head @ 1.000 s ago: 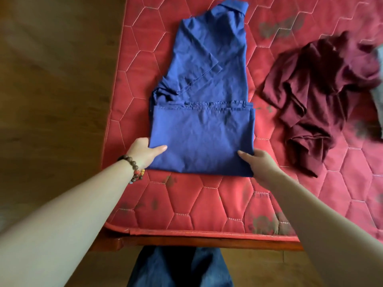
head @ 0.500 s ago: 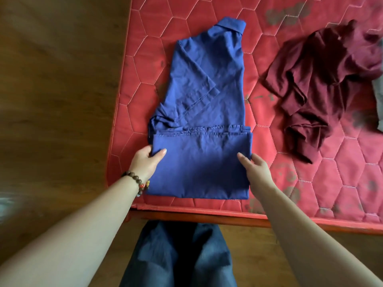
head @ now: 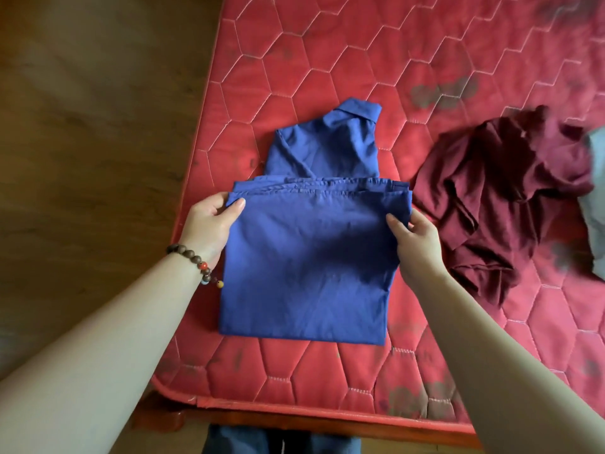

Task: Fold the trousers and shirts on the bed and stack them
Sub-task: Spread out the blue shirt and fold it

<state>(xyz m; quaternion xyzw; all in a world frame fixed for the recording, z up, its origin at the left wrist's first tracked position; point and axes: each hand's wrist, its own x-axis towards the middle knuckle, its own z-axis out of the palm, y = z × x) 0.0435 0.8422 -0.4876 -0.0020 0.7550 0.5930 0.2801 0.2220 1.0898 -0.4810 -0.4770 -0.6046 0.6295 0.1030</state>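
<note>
A blue collared shirt [head: 311, 257] lies partly folded on the red quilted mattress [head: 327, 60], collar pointing away from me. Its lower half is doubled up over the body, and the folded layer is lifted off the bed at its far edge. My left hand [head: 209, 221], with a bead bracelet on the wrist, pinches the left side of that folded layer, thumb on top. My right hand [head: 414, 240] grips the right side the same way. A crumpled maroon garment [head: 510, 198] lies on the mattress to the right of the blue shirt.
The mattress's near edge and wooden bed frame [head: 327, 424] run below the shirt. A wooden floor [head: 82, 142] fills the left. A grey cloth [head: 595, 198] shows at the right edge. My legs in dark blue trousers [head: 281, 442] stand against the frame.
Both hands have carried the folded lower part of the blue shirt further up over its body, covering the sleeve. More of the mattress now shows above the collar.
</note>
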